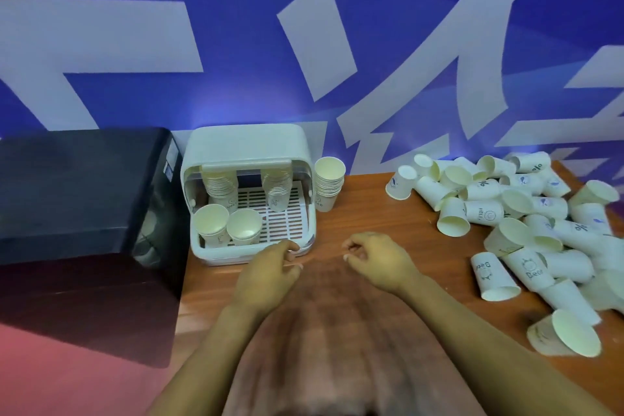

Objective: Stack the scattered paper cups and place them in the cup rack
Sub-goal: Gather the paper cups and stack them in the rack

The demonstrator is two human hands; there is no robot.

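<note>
Left hand (270, 268): fingers (291, 248) hanging loosely curled, gripping nothing, tips sitting just in front of the cup rack's front lip. Right hand (374, 258): fingers (353, 248) likewise loosely curled and empty, hovering over bare wood near the middle of the table (371, 209). The two hands are facing each other with a narrow gap between them.

Cup rack (248, 192) is standing just beyond the left hand, white, its lid lifted back over a slatted tray. Inside it four cup stacks are sitting: two tall stacks (221, 185) at the back (upper ends partly hidden under the lid) and two short stacks (229, 226) at the front left, mouths opening upward.

A fifth stack (329, 184) is standing on the table just beside the rack's right wall, outside it, beyond the right hand.

Scattered paper cups (526, 223) are lying in a loose heap at the table's right side, well apart from both hands, most tipped on their sides, some overlapping, several showing printed marks.

A black box (81, 199) is sitting just left of the rack. Blue wall (236, 44) with large pale lettering is filling the background.
</note>
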